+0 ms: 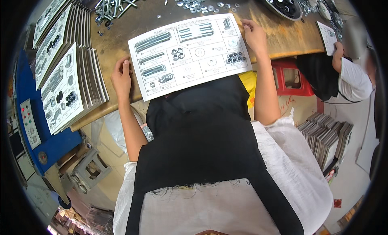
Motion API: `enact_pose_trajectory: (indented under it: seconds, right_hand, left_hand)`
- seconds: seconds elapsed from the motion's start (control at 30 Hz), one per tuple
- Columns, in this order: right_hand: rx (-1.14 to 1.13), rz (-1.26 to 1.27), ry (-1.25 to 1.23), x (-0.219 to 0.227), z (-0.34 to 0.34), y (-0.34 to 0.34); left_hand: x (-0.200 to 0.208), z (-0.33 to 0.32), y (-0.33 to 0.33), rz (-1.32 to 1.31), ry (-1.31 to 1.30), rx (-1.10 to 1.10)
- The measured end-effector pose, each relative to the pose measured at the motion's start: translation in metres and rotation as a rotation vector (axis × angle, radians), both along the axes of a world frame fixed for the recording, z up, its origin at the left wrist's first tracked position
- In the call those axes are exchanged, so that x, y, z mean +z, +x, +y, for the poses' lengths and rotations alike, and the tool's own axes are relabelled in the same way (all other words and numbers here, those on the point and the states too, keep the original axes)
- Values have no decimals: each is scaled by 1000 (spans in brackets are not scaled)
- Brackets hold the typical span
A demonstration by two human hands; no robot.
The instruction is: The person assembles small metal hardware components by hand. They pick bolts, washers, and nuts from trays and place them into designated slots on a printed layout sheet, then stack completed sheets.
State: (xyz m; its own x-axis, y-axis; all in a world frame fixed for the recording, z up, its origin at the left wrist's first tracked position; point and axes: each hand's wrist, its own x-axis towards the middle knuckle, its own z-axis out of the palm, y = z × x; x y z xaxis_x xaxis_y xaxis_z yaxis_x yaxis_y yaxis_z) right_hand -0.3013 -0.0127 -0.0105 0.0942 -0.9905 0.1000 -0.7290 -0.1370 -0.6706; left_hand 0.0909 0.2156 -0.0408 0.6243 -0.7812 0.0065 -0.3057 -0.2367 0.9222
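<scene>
A white rectangular card (190,57) lies tilted over the near edge of the workbench, in front of my black apron. Bolts, nuts and washers show in ruled boxes on it; whether each is a real part or a picture I cannot tell. Beside the card's left edge is my left hand (122,79), its fingers loosely bent, the thumb apart, nothing in it. My right hand (256,37) rests at the card's upper right edge with fingers slightly bent and apart. Its fingertips come very close to the edge; contact is unclear. Neither hand grips the card.
Stacks of similar cards (66,87) stand at the bench's left. Loose bolts (117,3) and washers (198,3) lie at the far side, near a bowl of black parts (283,4). A red stool (289,77) and another person (355,77) holding a card are at right.
</scene>
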Motion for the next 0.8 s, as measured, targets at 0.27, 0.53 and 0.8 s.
enact_pose_trajectory:
  seconds: [0.27, 0.53, 0.8]
  right_hand:
    - [-47, -42, 17, -13, 7, -11]
    - [-65, -257, -196, 16, -40, -24]
    - [-122, 74, -264, 19, -178, -94]
  left_hand:
    - [-2, -4, -8, -23, -2, -38]
    - [-1, -5, -5, -9, 15, -35]
    - [-11, -7, -6, 60, -60, 55]
